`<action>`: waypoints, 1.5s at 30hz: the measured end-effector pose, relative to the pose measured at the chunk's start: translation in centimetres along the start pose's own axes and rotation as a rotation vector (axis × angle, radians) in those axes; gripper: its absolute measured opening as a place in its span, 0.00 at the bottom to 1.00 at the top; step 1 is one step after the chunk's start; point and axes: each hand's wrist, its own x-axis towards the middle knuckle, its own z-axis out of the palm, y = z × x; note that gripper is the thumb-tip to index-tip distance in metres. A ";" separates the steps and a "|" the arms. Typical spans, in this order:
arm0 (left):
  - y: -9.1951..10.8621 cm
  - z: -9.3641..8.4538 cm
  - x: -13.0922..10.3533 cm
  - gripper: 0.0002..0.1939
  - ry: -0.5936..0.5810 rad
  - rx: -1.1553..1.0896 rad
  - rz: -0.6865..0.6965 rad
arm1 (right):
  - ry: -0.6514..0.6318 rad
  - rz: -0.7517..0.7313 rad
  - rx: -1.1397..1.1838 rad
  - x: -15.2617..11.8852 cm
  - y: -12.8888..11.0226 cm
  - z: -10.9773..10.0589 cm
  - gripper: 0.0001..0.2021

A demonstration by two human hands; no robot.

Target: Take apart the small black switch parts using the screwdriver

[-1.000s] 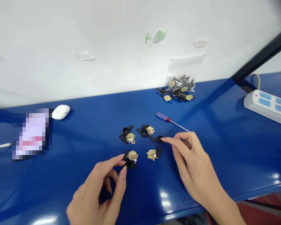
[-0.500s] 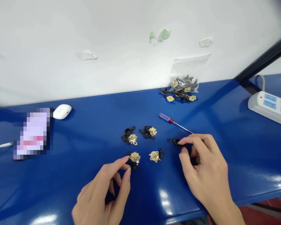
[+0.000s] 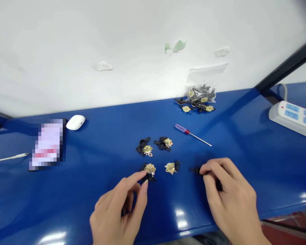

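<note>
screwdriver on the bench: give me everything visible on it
The screwdriver is small and slim, with a translucent purple handle, a red collar where the handle ends, and a thin bare metal shaft that looks like steel. Its tip type is too small to tell. It lies flat on the blue bench, handle toward the far left, shaft pointing near right. Nothing touches it: the right hand is nearer the camera, the bag of parts farther back by the wall.
</note>
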 end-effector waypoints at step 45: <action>1.3 2.1 -0.7 0.18 -0.214 -0.132 0.194 | 0.002 0.282 0.709 0.6 -2.7 0.3 0.06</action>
